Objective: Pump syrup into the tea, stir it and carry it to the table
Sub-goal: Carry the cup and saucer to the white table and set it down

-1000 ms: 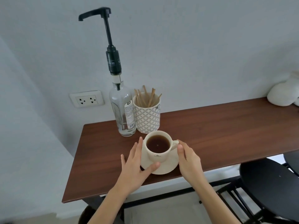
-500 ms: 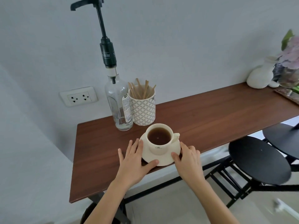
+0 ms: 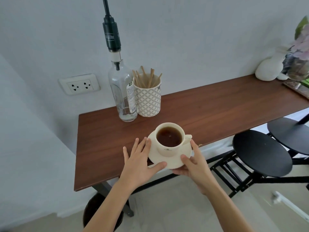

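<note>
A cream cup [image 3: 168,149] full of dark tea stands on a cream saucer [image 3: 167,160], which juts over the front edge of the brown counter [image 3: 217,108]. My right hand [image 3: 194,166] grips the saucer's right rim, thumb on top and fingers underneath. My left hand [image 3: 139,163] holds the left rim, thumb on the saucer's front edge and fingers spread flat beside it. The clear syrup bottle [image 3: 122,92] with its black pump stands at the back, its spout out of frame. A patterned cup of wooden stirrers [image 3: 148,96] stands beside the bottle.
Black round stools [image 3: 260,153] stand under the counter to the right. A white rabbit figure [image 3: 269,68] and a vase of flowers [image 3: 299,64] sit at the counter's far right end. A wall socket [image 3: 80,84] is to the bottle's left.
The saucer with the cup has come toward me to the counter's front edge and now overhangs it. My right fingers have gone under the rim. The view has pulled back and tilted down.
</note>
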Motion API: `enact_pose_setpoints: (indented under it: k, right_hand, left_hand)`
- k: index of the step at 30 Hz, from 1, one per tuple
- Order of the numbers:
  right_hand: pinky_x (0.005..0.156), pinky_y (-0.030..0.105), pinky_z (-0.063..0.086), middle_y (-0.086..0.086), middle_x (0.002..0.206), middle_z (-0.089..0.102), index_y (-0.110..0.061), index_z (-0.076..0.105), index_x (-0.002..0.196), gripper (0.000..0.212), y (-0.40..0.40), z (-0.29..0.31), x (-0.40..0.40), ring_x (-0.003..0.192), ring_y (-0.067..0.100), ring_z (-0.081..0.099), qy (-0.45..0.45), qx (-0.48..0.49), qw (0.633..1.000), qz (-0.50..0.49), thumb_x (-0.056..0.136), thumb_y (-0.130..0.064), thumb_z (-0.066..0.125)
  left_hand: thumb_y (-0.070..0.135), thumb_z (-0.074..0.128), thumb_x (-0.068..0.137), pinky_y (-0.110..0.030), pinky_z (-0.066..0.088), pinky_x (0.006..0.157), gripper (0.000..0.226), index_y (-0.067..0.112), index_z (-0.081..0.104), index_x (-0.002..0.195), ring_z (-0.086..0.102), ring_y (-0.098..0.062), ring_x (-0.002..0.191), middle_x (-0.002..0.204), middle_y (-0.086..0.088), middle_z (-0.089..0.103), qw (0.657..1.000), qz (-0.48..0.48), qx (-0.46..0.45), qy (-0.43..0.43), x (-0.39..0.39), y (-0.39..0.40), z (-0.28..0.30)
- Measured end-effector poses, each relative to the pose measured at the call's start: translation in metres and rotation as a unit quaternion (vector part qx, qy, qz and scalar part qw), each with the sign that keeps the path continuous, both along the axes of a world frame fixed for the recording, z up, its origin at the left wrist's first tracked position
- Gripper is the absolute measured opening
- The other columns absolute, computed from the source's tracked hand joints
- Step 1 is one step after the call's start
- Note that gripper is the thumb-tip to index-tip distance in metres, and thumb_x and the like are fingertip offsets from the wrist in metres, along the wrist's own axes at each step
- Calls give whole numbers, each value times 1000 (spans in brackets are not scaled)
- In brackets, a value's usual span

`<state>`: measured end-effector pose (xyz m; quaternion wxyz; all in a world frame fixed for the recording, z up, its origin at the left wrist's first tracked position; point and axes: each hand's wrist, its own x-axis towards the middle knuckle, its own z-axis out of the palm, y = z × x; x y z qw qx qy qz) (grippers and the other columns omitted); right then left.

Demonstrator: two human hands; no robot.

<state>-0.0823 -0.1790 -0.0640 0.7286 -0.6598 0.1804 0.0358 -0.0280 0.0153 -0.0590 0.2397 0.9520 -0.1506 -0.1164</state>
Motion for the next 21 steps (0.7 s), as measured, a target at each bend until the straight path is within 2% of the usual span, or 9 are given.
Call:
enact_pose_setpoints:
  k: [5,9,13,15,17,19,21]
  right_hand:
    - [69,43,63,29,116,65,-34,32,147,62,-15,-3,-1,88,35,75,24,52,998,26,99,0,51]
    - [64,42,63,26,108,67,-38,37,138,57,-31,-4,-5,81,33,76,20,58,995,74,99,2,49]
    - [62,42,63,26,109,67,-45,35,132,59,-47,-4,-7,78,32,76,22,54,989,137,99,1,50]
    - [64,45,63,26,111,67,-48,35,131,59,-52,-1,-9,82,35,76,19,50,984,170,99,0,51]
    - [66,46,63,27,109,68,-49,34,130,60,-54,2,-14,81,37,76,15,39,978,206,100,0,50]
    - [69,49,63,27,106,69,-50,33,128,60,-51,6,-22,78,37,76,16,32,970,241,100,1,49]
    - [69,49,63,25,103,69,-48,34,129,60,-45,11,-32,73,35,76,14,30,961,275,100,1,50]
  left_hand:
    - [74,50,88,-56,-15,124,98,29,7,164,-9,-16,160,173,10,5,1000,31,-7,4,-21,-7,0]
    - [86,30,76,-55,-18,123,105,33,9,164,-9,-16,160,172,12,8,997,76,-24,-1,-44,-16,-3]
    - [68,48,92,-52,-18,123,87,33,11,163,-9,-13,159,172,14,9,988,140,-71,-3,-72,-30,-6]
    - [60,56,94,-52,-12,125,85,32,14,163,-8,-11,159,171,14,11,977,178,-116,-2,-90,-34,-7]
    - [52,62,95,-49,-1,130,83,31,17,162,3,-9,159,169,15,17,964,213,-162,-1,-112,-35,-5]
    - [42,69,94,-35,18,128,78,38,23,157,25,0,150,160,23,32,945,238,-223,-8,-134,-33,-2]
    - [33,76,90,-24,33,120,78,51,29,150,43,7,139,148,30,46,920,264,-290,7,-157,-29,1]
